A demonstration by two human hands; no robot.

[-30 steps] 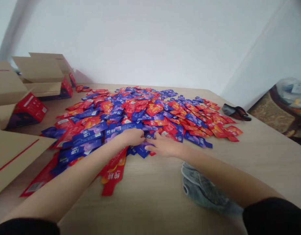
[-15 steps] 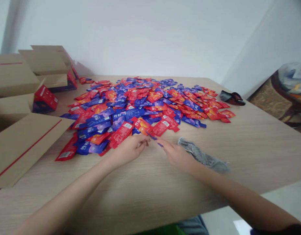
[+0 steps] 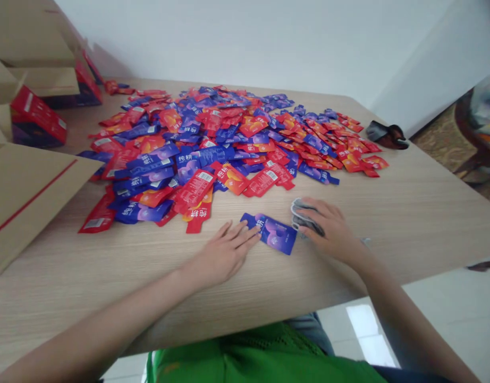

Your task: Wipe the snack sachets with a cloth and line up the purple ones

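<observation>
A blue and purple sachet [image 3: 277,235] lies flat on the table in front of me. My left hand [image 3: 225,252] rests with its fingers stretched out over the sachet's left end. Just right of the sachet, my right hand [image 3: 327,226] is closed around a bunched grey cloth [image 3: 306,215], which touches or nearly touches the sachet's right edge. Beyond both hands spreads a large heap of red and blue sachets [image 3: 205,154]. One red sachet [image 3: 199,213] lies at the heap's near edge, left of the blue one.
Open cardboard boxes [image 3: 33,175] stand along the left side, their flaps reaching over the table [image 3: 157,308]. A dark roundish object [image 3: 386,134] lies at the far right edge. A white wall is behind, and a chair [image 3: 464,122] with bags stands at the right.
The blue sachet, earlier held between both hands, now lies flat under my left fingers. My right hand has moved right and taken hold of the grey cloth. The view has tilted down.
</observation>
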